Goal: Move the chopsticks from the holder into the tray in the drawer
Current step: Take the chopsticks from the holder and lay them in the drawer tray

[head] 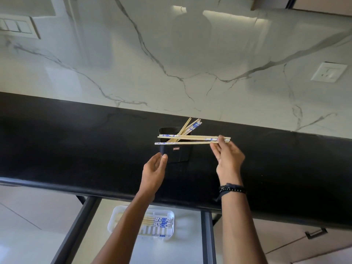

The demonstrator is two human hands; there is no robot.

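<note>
A black holder stands on the black counter with several chopsticks leaning out of its top to the right. My right hand grips a small bundle of chopsticks with blue-patterned ends, held level across the holder's mouth. My left hand hovers just left of the holder, fingers apart and empty. Below the counter an open drawer holds a white tray with several chopsticks lying in it; my left forearm hides part of the tray.
The black counter runs across the view, backed by a white marble wall with a socket at right and switches at upper left. A cabinet handle shows at lower right.
</note>
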